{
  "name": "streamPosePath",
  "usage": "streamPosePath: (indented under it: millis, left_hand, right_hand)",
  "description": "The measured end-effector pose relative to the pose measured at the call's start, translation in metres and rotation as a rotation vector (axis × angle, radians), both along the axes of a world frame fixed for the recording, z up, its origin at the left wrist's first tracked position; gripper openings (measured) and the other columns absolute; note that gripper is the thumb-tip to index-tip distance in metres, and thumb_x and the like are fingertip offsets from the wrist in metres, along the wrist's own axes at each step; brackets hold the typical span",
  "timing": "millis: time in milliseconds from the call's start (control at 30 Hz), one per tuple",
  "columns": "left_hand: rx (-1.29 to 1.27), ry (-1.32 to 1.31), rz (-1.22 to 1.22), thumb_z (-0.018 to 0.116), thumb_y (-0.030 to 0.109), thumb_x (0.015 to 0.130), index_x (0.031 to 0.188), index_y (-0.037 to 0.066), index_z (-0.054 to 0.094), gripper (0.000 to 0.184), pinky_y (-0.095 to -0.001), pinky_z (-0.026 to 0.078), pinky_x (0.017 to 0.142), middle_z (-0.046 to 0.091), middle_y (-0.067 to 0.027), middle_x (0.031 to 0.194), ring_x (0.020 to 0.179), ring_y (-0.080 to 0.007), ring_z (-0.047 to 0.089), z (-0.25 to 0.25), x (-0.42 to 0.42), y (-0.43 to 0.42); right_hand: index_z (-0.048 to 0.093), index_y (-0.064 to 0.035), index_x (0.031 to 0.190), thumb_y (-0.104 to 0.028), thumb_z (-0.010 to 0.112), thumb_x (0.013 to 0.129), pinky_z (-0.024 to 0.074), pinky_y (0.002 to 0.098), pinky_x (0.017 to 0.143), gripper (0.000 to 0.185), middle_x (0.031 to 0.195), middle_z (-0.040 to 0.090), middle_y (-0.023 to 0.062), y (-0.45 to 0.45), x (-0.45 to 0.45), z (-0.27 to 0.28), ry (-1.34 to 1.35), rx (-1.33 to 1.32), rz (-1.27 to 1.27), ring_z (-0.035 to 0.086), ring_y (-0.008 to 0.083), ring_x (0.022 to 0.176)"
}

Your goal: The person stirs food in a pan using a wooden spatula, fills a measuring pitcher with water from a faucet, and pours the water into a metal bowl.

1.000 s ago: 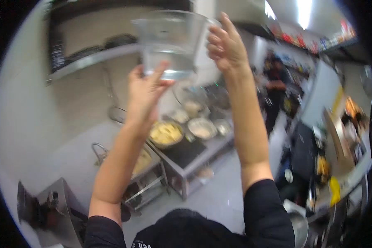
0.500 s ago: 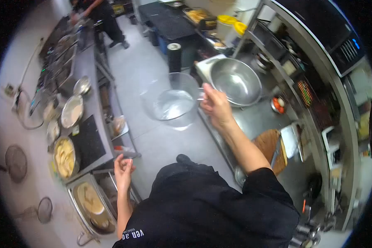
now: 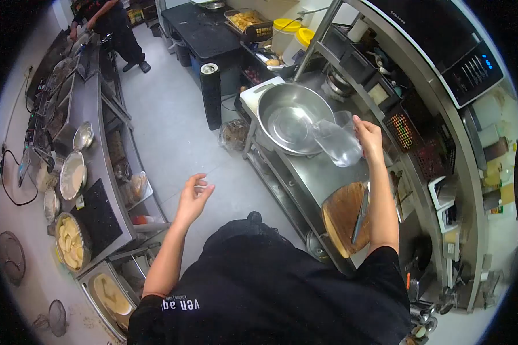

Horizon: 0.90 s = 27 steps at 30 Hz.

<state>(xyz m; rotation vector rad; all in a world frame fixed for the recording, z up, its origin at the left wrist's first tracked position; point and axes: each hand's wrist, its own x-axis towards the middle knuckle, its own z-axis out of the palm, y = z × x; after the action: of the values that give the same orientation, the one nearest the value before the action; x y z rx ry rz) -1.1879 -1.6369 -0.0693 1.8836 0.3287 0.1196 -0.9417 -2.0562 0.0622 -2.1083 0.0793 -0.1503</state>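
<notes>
My right hand (image 3: 369,138) is closed around the handle of a clear jug (image 3: 338,146) with clear liquid in it. The jug is tipped, its mouth facing left over the rim of a large stainless steel bowl (image 3: 270,127). Whether liquid is running out, I cannot tell. That bowl stands on the steel counter (image 3: 319,179), partly on a white board or scale at its far left. My left hand (image 3: 193,199) hangs in the air over the floor, fingers loosely apart, holding nothing.
A round wooden board (image 3: 341,215) with a knife (image 3: 360,217) lies near my right forearm. Shelving (image 3: 380,95) and a microwave (image 3: 472,75) rise at right. Bowls and a pan of sliced food (image 3: 70,244) line the left counter. A person (image 3: 118,31) stands far left.
I have turned rightward, and the jug has moved from above the floor to the bowl's edge and tilted. My left hand has come up and forward.
</notes>
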Motion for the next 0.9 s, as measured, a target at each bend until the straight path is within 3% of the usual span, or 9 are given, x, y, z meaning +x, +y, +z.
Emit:
streamPosePath:
  millis: [233,300,333,400,500,600,733,833,900]
  left_hand:
    - [-0.021,0.153,-0.04,0.068,0.028,0.08,0.117,0.002,0.051,0.048,-0.0326,0.047,0.075,0.056,-0.0137,0.104,0.094,-0.022,0.058,-0.003,0.076,-0.037]
    - [-0.063,0.203,-0.071,0.068,0.029,0.08,0.118,0.001,0.05,0.05,-0.0362,0.045,0.086,0.055,-0.0177,0.112,0.105,-0.027,0.055,-0.009,0.098,-0.045]
    - [-0.064,0.216,-0.07,0.068,0.029,0.08,0.118,0.001,0.05,0.05,-0.0362,0.045,0.086,0.055,-0.0177,0.112,0.105,-0.027,0.055,-0.014,0.109,-0.051]
    - [-0.18,0.223,-0.094,0.067,0.029,0.081,0.127,0.001,0.042,0.06,-0.0393,0.039,0.096,0.048,-0.0214,0.125,0.117,-0.0309,0.048,-0.022,0.139,-0.063]
    - [-0.347,0.279,-0.101,0.068,0.032,0.079,0.136,0.001,0.026,0.077,-0.0425,0.035,0.1,0.04,-0.0218,0.134,0.121,-0.0316,0.044,-0.024,0.187,-0.081]
    - [-0.522,0.402,-0.031,0.069,0.036,0.078,0.14,0.005,0.015,0.088,-0.0503,0.036,0.098,0.033,-0.0201,0.139,0.121,-0.036,0.042,-0.035,0.233,-0.099]
    - [-0.715,0.516,-0.118,0.064,0.042,0.081,0.138,0.003,0.023,0.08,-0.0545,0.039,0.094,0.027,-0.0218,0.141,0.121,-0.0423,0.04,-0.032,0.268,-0.111]
    - [-0.872,0.616,-0.216,0.054,0.04,0.086,0.134,0.005,0.03,0.064,-0.053,0.049,0.084,0.047,-0.0185,0.126,0.105,-0.0377,0.056,-0.062,0.285,-0.116]
    - [-0.918,0.652,-0.246,0.053,0.038,0.087,0.133,0.004,0.031,0.061,-0.0514,0.05,0.084,0.05,-0.0178,0.122,0.105,-0.0357,0.056,-0.067,0.296,-0.117]
  right_hand:
    - [0.066,0.0039,0.076,-0.042,0.061,0.081,0.0408,0.0272,0.057,0.047,0.063,0.061,0.008,-0.015,0.045,0.027,0.07,-0.293,0.09,0.053,0.012,0.058]
    - [0.066,0.0036,0.077,-0.043,0.057,0.083,0.043,0.0317,0.059,0.048,0.064,0.062,0.0143,-0.012,0.055,0.036,0.059,-0.494,0.179,0.057,0.0183,0.059]
    - [0.066,0.0036,0.077,-0.043,0.057,0.083,0.043,0.0317,0.059,0.048,0.064,0.062,0.0143,-0.015,0.063,0.034,0.072,-0.494,0.184,0.057,0.0183,0.059]
    - [0.059,0.0027,0.066,-0.041,0.058,0.085,0.0338,0.0274,0.045,0.047,0.049,0.044,-0.0004,-0.016,0.078,0.033,-0.057,-0.515,0.264,0.042,0.0082,0.047]
    - [0.061,0.0031,0.07,-0.04,0.058,0.085,0.0349,0.0294,0.045,0.046,0.048,0.044,0.0024,-0.005,0.084,0.044,-0.023,-0.566,0.27,0.044,0.0095,0.046]
    - [0.063,0.0023,0.073,-0.04,0.059,0.084,0.0365,0.0308,0.046,0.044,0.048,0.046,0.0052,0.005,0.093,0.047,0.007,-0.634,0.294,0.046,0.0127,0.046]
    - [0.066,-0.0022,0.076,-0.038,0.062,0.081,0.0415,0.0351,0.05,0.036,0.053,0.055,0.0116,0.018,0.103,0.036,-0.159,-0.81,0.439,0.054,0.0225,0.048]
    - [0.067,-0.0053,0.073,-0.036,0.064,0.079,0.0452,0.0392,0.054,0.032,0.059,0.059,0.0147,0.05,0.09,0.031,-0.24,-1.081,0.568,0.058,0.0295,0.054]
    - [0.064,-0.0059,0.067,-0.036,0.064,0.077,0.0473,0.0421,0.057,0.032,0.06,0.059,0.0159,0.078,0.077,0.031,-0.15,-1.166,0.636,0.059,0.0331,0.059]
